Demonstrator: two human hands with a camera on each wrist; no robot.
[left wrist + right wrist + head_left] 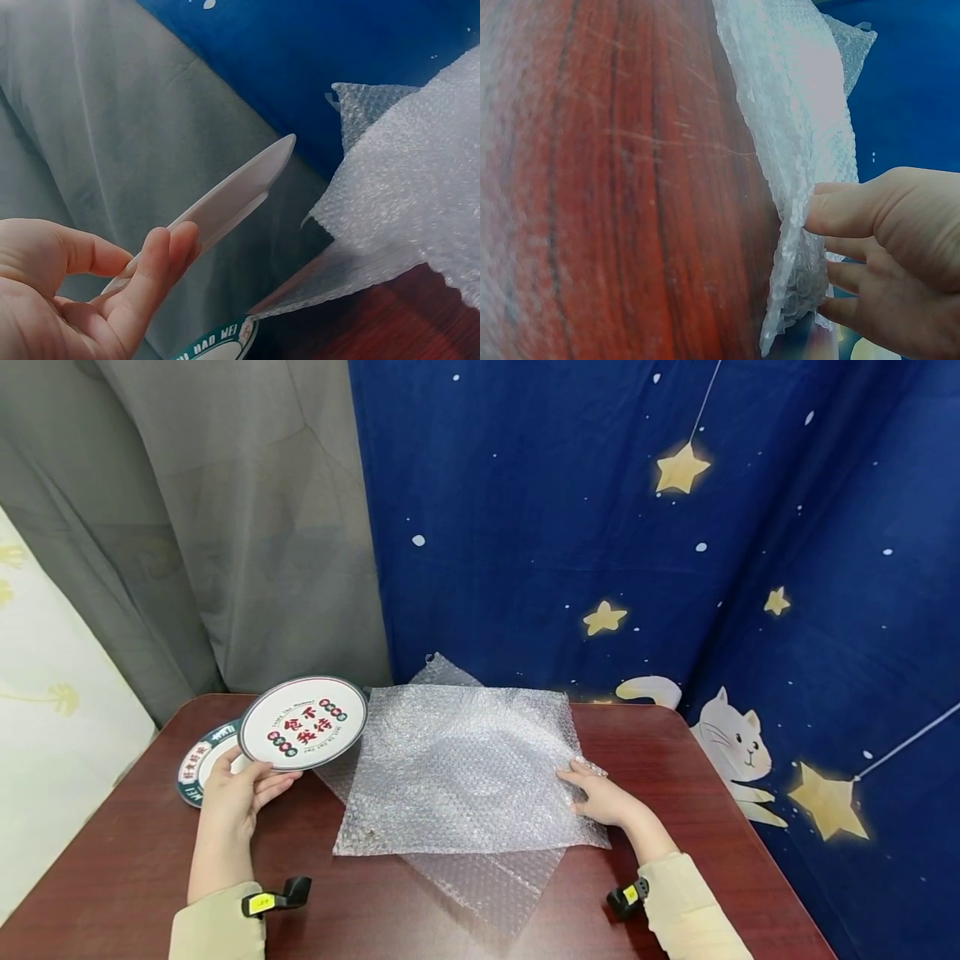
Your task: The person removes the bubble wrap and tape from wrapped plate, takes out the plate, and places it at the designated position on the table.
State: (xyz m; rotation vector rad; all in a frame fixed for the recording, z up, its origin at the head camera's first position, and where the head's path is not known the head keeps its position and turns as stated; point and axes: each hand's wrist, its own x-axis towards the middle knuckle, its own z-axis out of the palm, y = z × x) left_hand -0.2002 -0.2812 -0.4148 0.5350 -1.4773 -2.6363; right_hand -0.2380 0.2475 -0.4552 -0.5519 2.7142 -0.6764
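Observation:
My left hand (234,793) grips the near-left rim of a round white plate (303,723) with a dark rim line and red lettering. The plate is raised and tilted; in the left wrist view its edge shows, thumb on one side and fingers on the other. Below it on the table lies a second plate (193,770) with a green patterned rim, partly covered. My right hand (600,797) pinches the right edge of a bubble wrap sheet (450,777); in the right wrist view, the edge (791,217) sits between thumb and fingers. A faint round outline shows in the sheet's middle.
Another bubble wrap sheet (502,893) lies turned cornerwise under the top one. Both rest on a reddish-brown wooden table (330,910). Behind its far edge hang a grey curtain (285,527) and a blue curtain (525,527) with stars and a cat.

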